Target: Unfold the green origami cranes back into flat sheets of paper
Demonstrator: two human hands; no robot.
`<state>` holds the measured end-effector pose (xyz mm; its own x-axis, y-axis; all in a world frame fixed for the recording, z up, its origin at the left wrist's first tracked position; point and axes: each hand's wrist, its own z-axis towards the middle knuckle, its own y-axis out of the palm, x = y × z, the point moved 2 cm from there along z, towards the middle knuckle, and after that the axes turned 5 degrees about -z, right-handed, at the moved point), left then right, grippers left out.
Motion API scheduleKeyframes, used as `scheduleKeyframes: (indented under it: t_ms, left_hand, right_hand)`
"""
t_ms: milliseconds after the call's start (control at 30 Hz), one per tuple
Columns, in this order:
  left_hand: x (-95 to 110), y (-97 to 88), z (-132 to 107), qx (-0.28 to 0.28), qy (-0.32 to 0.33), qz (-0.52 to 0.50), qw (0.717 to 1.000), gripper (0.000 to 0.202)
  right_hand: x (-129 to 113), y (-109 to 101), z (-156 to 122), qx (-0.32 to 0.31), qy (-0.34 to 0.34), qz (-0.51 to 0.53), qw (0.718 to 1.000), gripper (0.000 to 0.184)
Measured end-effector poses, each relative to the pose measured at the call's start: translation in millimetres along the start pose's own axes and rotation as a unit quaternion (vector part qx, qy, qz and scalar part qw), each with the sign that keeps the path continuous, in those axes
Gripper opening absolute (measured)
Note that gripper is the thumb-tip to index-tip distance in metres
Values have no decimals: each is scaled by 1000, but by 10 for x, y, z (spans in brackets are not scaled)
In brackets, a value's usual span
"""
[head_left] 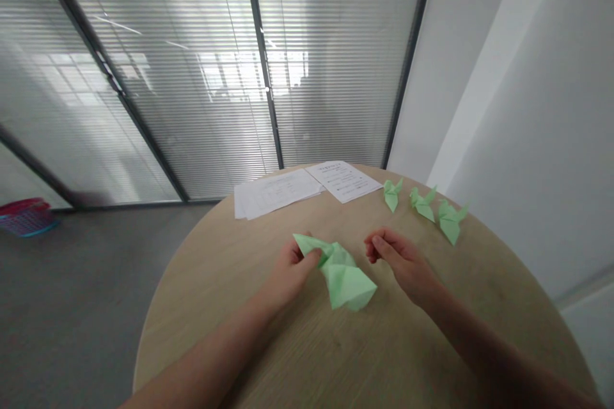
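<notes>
A partly folded sheet of light green paper (pixel 343 275) lies on the round wooden table (pixel 268 345). My left hand (pixel 292 268) pinches its upper left corner between thumb and fingers. My right hand (pixel 400 259) hovers just to the right of the paper, fingers curled inward, with nothing visible in them. Three finished green paper cranes sit in a row at the far right of the table: the first crane (pixel 392 193), the second crane (pixel 423 203) and the third crane (pixel 451 220).
White printed sheets (pixel 275 193) and another printed sheet (pixel 344 180) lie at the table's far edge. Glass partitions with blinds stand behind. A white wall is on the right. A pink and blue basket (pixel 26 216) rests on the grey floor at left.
</notes>
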<state>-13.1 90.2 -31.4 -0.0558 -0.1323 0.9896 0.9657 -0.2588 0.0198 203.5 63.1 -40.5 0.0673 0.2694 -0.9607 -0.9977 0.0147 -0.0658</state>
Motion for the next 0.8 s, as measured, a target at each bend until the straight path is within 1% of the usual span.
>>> scheduleKeyframes:
  t_ms: [33,100,133,200,333,467,533,567,633,733,800]
  left_hand:
    - [19,-6,4,6,18,15,1000,15]
    - [67,-14,-6,12,55,57,997,14]
    - [94,-14,-18,14,74,82,994,14]
    - [150,-11,-47,18,110,134,985,14]
    - [230,-23,-77,36,158,209,964,12]
    - [252,-73,-61,69,178,229,955,12]
    - [234,-94,-44,77,182,214,957,13]
    - [215,-105,-33,82,178,196,961,13]
    - [160,-136,1,104,152,143,972,13]
    - [69,-215,82,169,92,37,981,15]
    - [32,-280,146,216,70,-48,973,17]
  right_hand:
    - [-46,2,-35,0,-28,-16,999,34]
    - [-130,30,-118,-40,-81,-68,994,33]
    - [-163,46,-160,-54,-101,-91,989,33]
    - [-207,81,-225,-74,-120,-134,981,33]
    - [-263,141,-267,-91,-121,-221,963,30]
    - [-276,182,-240,-88,-89,-305,944,30]
    - [-245,197,-218,-96,-83,-356,926,21]
    - [-224,199,-207,-96,-84,-383,915,21]
    - [-184,189,-183,-88,-92,-422,898,28]
    - [-166,154,-153,-80,-97,-434,892,32]
    - [-183,127,-138,-82,-88,-439,890,31]
